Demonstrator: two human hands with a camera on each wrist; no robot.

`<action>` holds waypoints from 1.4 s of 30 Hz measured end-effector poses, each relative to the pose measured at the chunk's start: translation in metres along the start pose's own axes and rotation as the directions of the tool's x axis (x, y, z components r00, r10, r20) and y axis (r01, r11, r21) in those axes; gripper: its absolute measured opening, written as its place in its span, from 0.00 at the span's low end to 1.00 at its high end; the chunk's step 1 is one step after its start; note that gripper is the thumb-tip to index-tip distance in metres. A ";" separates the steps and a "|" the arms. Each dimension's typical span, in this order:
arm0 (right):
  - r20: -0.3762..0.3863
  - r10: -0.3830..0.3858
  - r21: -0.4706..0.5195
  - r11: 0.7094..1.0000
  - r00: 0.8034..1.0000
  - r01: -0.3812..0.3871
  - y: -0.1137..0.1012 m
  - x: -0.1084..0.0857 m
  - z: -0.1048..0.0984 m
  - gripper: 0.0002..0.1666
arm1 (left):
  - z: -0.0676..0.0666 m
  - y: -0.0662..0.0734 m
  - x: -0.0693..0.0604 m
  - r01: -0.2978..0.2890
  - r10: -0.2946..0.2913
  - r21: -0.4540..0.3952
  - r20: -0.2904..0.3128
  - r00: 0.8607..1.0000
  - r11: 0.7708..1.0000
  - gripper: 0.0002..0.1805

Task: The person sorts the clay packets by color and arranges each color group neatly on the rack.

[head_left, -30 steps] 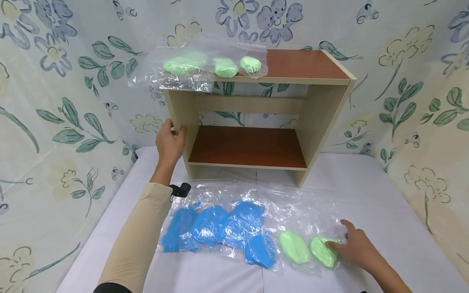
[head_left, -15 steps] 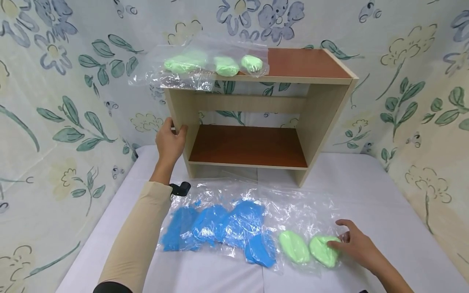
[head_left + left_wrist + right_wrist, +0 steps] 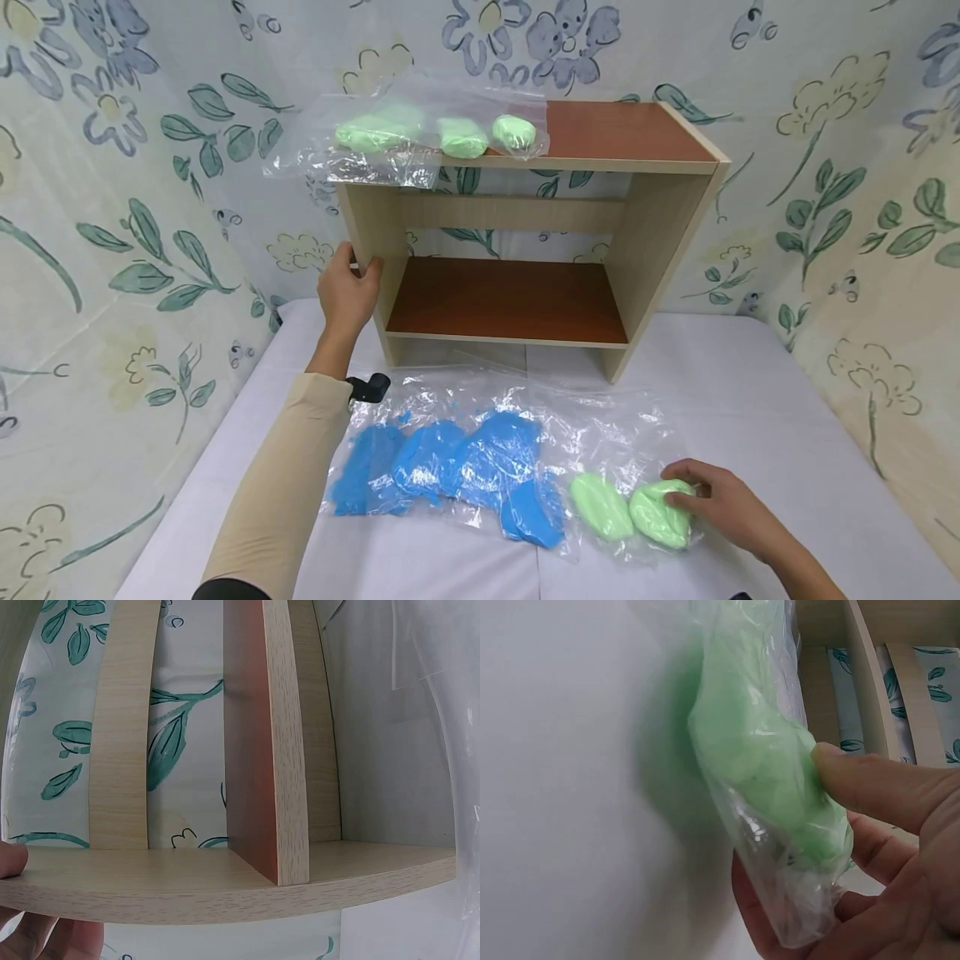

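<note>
The nearer right hand (image 3: pixel 722 505) is pinching the bagged green lump (image 3: pixel 657 518) at its nine o'clock while the left hand (image 3: pixel 348 290) is gripping the shelf's side panel (image 3: pixel 378 221).

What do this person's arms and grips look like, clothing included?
The left sleeve is long and beige, with a black wrist camera at its end and a black band at the head view's bottom edge. No sleeve shows on the right forearm. Both left grip and right grip are ungloved.
</note>
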State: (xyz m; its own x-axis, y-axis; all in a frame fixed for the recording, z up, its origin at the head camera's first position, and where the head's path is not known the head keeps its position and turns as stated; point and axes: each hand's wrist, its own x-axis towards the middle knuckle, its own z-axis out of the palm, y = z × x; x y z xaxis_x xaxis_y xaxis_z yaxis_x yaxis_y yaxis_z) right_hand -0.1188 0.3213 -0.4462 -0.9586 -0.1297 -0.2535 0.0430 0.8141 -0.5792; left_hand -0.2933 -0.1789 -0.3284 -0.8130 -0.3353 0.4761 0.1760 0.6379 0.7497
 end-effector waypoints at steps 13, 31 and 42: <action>-0.003 -0.072 -0.002 0.997 0.997 0.072 -0.004 0.000 0.001 0.20 | -0.002 0.002 -0.001 0.009 -0.009 0.004 0.015 1.000 1.000 0.21; -0.090 -0.340 -0.110 0.937 0.936 0.330 -0.035 0.002 -0.008 0.17 | -0.003 0.001 -0.001 0.009 -0.009 0.012 0.019 1.000 1.000 0.20; -0.073 -0.483 -0.204 0.863 0.872 0.462 -0.075 0.010 -0.020 0.17 | -0.002 0.002 0.000 0.028 -0.028 0.006 0.021 0.999 1.000 0.20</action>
State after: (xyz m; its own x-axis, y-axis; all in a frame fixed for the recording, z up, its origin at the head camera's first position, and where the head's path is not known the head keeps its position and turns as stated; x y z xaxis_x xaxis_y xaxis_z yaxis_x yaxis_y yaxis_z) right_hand -0.1375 0.2701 -0.3892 -0.8775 -0.4655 0.1153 -0.4626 0.7584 -0.4592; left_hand -0.2915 -0.1792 -0.3259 -0.8292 -0.3381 0.4450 0.1497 0.6328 0.7597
